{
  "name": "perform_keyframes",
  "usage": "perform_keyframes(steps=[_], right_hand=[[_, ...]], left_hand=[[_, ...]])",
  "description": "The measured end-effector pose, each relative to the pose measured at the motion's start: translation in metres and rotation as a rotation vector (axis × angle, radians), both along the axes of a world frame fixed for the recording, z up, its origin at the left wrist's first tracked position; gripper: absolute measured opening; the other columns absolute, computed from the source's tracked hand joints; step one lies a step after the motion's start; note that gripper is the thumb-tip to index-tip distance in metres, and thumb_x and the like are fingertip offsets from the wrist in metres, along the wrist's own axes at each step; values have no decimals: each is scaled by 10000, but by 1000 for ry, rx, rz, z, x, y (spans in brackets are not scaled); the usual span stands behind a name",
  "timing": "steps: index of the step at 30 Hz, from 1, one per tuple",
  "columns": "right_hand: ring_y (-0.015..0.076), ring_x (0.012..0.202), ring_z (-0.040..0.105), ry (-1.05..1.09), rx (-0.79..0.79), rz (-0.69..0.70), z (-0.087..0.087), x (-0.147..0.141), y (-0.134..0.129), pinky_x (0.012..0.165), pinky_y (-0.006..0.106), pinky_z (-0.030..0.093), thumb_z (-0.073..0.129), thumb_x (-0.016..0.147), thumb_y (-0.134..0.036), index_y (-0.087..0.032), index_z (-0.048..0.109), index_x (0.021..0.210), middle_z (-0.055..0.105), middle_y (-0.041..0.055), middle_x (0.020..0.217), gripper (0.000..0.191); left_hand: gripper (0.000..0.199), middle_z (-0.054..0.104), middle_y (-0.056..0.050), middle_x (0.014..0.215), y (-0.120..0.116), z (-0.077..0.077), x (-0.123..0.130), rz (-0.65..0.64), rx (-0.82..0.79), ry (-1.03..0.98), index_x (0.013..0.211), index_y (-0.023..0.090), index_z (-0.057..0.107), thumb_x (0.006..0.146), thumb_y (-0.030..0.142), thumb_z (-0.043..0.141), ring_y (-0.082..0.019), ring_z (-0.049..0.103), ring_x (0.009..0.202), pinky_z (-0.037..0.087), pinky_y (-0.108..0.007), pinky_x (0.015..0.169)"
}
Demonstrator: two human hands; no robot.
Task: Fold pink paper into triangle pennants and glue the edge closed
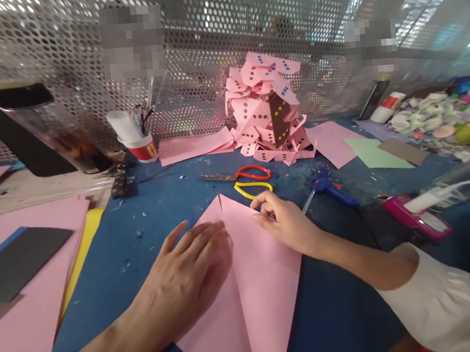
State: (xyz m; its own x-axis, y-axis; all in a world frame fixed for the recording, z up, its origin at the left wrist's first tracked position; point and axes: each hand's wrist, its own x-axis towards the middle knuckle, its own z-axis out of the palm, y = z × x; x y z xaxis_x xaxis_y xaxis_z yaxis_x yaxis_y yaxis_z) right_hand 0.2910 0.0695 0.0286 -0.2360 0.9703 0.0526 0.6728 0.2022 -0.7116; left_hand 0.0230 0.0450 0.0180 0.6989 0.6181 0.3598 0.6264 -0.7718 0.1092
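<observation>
A pink sheet of paper [262,271] lies in front of me, with a long crease or folded edge running down its middle. My left hand [194,255] rests flat on its left half, fingers stretched and slightly spread. At the upper right edge of the sheet, my right hand [283,221] has thumb and curled fingers closed on the paper. Just beyond the sheet lie scissors [253,173] with one red and one yellow handle loop. A blue craft tool [329,187] with a pale blade-like tip lies right of my right hand.
At the back stands a layered pink paper model [264,108] with small coloured squares. Left are a cup of tools [143,148], a dark-lidded bottle [60,124] and a pink paper stack [40,338]. A magenta device [419,218], paper scraps [425,115] and green paper [382,152] lie right.
</observation>
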Motion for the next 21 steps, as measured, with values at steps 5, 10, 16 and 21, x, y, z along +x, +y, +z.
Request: perform_keyframes(steps=[5, 10, 16, 21], right_hand=[[141, 620, 542, 36, -8, -2, -1, 0, 0, 647, 267, 379, 568, 970, -267, -231, 525, 1078, 566, -78, 677, 122], [144, 636, 556, 38, 17, -2, -3, 0, 2, 674, 268, 393, 568, 964, -254, -230, 534, 1064, 579, -72, 681, 108], [146, 615, 551, 23, 31, 5, -4, 0, 3, 651, 263, 378, 568, 954, -246, -230, 534, 1068, 568, -78, 659, 120], [153, 615, 557, 22, 43, -2, -6, -1, 4, 648, 266, 382, 561, 952, -249, -236, 536, 1068, 543, -80, 647, 120]], left_hand=[[396, 626, -74, 1477, -1, 0, -1, 5, -37, -10, 1403, 249, 572, 1019, 213, 481, -263, 594, 1340, 322, -534, 1215], [386, 630, -58, 1473, 0, 2, -1, 15, -65, 6, 1379, 276, 590, 1004, 232, 510, -262, 593, 1344, 302, -520, 1226], [370, 630, -31, 1474, 0, 2, -1, 11, -27, 36, 1359, 285, 586, 998, 231, 520, -230, 572, 1365, 275, -477, 1235], [379, 649, -26, 1446, -2, 3, 0, 25, -14, 9, 1355, 284, 592, 987, 210, 540, -225, 584, 1348, 287, -463, 1237]])
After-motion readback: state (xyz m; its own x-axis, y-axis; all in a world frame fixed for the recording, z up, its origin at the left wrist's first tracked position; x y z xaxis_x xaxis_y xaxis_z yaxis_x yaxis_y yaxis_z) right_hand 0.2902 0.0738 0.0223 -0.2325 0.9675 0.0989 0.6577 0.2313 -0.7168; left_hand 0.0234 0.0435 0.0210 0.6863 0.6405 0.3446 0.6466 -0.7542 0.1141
